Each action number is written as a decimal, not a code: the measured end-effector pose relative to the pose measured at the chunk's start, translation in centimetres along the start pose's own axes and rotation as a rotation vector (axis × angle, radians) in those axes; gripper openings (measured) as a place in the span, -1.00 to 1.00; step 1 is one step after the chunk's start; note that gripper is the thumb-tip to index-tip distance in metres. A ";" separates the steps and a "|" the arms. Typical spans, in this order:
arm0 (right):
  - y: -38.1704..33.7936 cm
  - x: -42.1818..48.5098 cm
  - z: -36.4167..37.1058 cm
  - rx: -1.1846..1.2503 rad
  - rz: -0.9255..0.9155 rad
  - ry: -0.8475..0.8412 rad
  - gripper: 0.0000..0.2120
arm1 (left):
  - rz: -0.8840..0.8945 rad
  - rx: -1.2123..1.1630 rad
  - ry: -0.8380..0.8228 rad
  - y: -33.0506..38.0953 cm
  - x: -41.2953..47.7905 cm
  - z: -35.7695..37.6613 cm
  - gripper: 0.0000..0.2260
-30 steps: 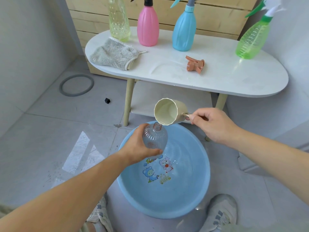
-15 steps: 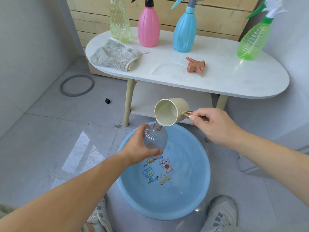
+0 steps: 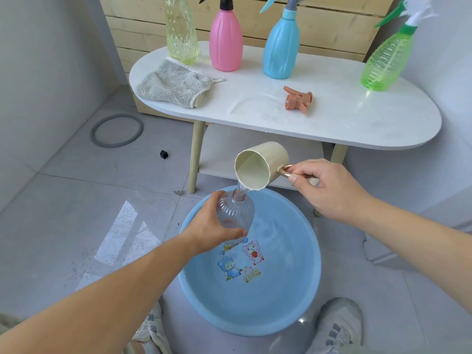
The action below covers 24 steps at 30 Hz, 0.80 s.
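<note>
- At the bottom edge of the view, a left shoe point(image 3: 150, 330) and a right shoe point(image 3: 337, 325), both pale grey, stood on the tiled floor.
- Between them sat a blue basin point(image 3: 301, 302) with cartoon stickers on its bottom. It seemed to hold shallow water, though the sheen made that hard to judge.
- Over the basin's far-left part, the left hand point(image 3: 212, 226) gripped a clear ribbed bottle point(image 3: 236, 213). Fingers and thumb curled round its body and held it upright, its open neck pointing up.
- Just above that neck, a cream cup point(image 3: 265, 162) was tipped on its side with its mouth towards the camera. A thin stream of water point(image 3: 240, 186) ran from its lower lip into the bottle.
- To the right of the cup, the right hand point(image 3: 332, 190) pinched the cup's copper-coloured handle point(image 3: 288, 171) between the thumb and curled fingers.
- Behind the hands, a white oval table point(image 3: 357, 118) stood on pale wooden legs, with a lower shelf point(image 3: 217, 154) beneath.
- On the floor to the left of the table lay a grey ring point(image 3: 116, 130), and nearer the table leg a small black object point(image 3: 163, 154).
- On the tabletop, a grey cloth point(image 3: 173, 84) lay at the left end and an orange spray head point(image 3: 297, 99) lay on its side near the middle.
- Along the far edge stood a pale yellow bottle point(image 3: 181, 29), a pink spray bottle point(image 3: 225, 39) and a blue spray bottle point(image 3: 281, 44). A green spray bottle point(image 3: 388, 60) stood well apart at the right.
</note>
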State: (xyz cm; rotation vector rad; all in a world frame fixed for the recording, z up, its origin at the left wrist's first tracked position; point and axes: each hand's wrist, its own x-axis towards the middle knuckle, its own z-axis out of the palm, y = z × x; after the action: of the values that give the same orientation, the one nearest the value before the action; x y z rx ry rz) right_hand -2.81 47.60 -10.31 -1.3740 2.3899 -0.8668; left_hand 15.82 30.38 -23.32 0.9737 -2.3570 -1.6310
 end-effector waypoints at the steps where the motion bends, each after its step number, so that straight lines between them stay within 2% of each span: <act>1: -0.1 0.0 0.0 -0.001 -0.010 0.003 -0.80 | -0.001 0.002 -0.001 0.0 0.0 0.0 -0.12; 16: 0.7 0.2 0.2 -0.132 -0.176 0.038 -0.88 | -0.021 -0.013 -0.011 -0.2 -0.1 0.0 -0.08; 21: 0.7 0.2 0.3 -0.159 -0.250 0.043 -0.78 | -0.033 0.022 -0.029 -0.2 -0.3 0.0 0.03; 24: 1.0 0.3 0.4 -0.194 -0.290 0.048 -0.70 | -0.041 0.030 -0.036 -0.1 -0.3 0.0 0.02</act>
State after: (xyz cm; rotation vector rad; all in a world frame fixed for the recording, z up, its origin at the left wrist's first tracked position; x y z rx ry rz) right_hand -3.45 47.55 -11.18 -1.8285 2.4000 -0.7571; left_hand 16.12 30.52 -23.36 1.0129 -2.4078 -1.6457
